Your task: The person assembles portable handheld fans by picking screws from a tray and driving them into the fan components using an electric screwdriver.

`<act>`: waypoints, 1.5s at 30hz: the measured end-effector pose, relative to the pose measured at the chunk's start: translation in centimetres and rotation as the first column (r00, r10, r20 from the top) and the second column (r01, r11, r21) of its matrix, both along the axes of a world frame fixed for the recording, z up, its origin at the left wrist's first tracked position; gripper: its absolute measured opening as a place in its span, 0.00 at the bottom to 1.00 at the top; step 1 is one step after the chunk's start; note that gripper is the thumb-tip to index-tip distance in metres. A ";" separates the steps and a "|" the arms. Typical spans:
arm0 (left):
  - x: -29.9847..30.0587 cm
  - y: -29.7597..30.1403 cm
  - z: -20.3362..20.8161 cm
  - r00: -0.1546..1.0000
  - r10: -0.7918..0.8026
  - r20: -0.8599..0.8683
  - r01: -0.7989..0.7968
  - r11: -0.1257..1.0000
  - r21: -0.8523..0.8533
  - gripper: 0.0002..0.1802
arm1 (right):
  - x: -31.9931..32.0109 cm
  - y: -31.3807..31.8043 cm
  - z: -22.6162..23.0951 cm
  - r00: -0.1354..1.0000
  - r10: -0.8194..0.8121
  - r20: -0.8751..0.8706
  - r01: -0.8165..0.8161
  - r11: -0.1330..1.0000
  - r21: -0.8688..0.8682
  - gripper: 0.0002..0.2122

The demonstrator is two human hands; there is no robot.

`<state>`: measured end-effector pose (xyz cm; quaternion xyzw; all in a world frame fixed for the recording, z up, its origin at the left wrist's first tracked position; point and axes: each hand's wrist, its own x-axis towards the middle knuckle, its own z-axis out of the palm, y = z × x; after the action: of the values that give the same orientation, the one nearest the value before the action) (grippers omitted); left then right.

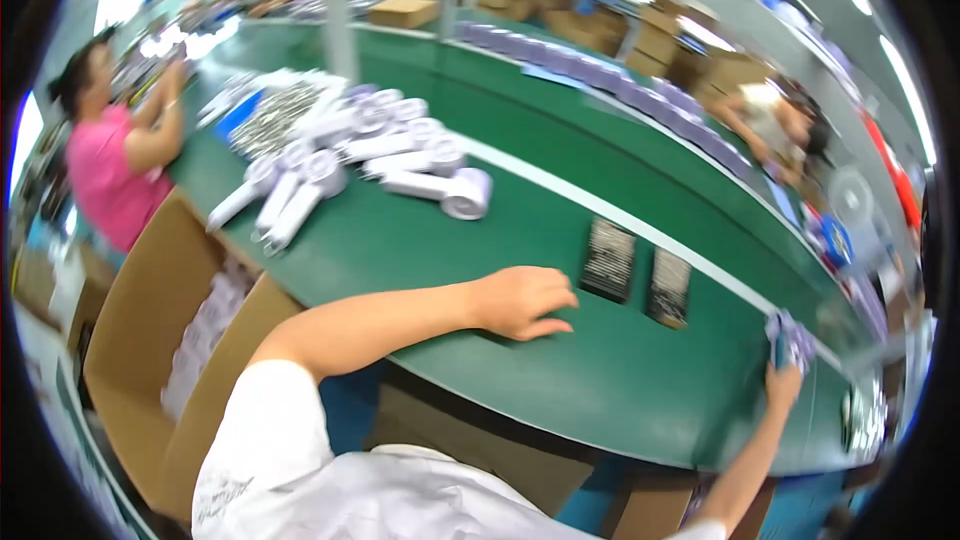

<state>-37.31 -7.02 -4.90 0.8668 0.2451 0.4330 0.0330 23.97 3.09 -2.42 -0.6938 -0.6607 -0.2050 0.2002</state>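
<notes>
My left hand (522, 302) rests on the green conveyor belt (560, 380), fingers curled loosely and holding nothing, just left of two dark flat packets (609, 259) lying side by side. My right hand (783, 380) reaches far to the right at the belt's edge and grips a small pale purple packet (791, 339). A cluster of white handheld devices with round heads (425, 183) lies further up the belt to the left.
An open cardboard box (150, 320) with white items stands at my left. A person in pink (110, 165) works at the belt's far left; another person (775, 120) sits across. A row of purple boxes (600, 75) and cardboard cartons line the far side.
</notes>
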 end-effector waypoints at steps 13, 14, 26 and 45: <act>-16.7 -1.3 2.3 0.448 0.834 -0.321 -0.797 0.536 0.279 0.16 | -20.1 -3.6 6.6 0.691 0.702 0.170 -0.698 0.589 0.408 0.17; -17.1 -1.0 2.0 0.429 0.825 -0.368 -0.790 0.540 0.291 0.16 | -22.3 -3.9 6.6 0.652 0.742 0.154 -0.720 0.543 0.433 0.16; -11.0 -2.4 5.8 0.638 0.734 -0.232 -0.701 0.430 -0.569 0.17 | -39.2 -6.5 6.9 0.298 0.949 0.100 -0.802 0.192 0.566 0.13; 3.2 -2.6 5.7 0.298 0.525 0.797 0.521 0.611 -0.596 0.22 | -41.2 -9.2 1.4 0.468 0.850 0.242 -0.830 0.330 0.449 0.24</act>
<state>-34.08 -9.58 0.80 0.3126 0.3380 0.6974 0.5493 -17.19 -6.14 -1.04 -0.1762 -0.8383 -0.2255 0.4640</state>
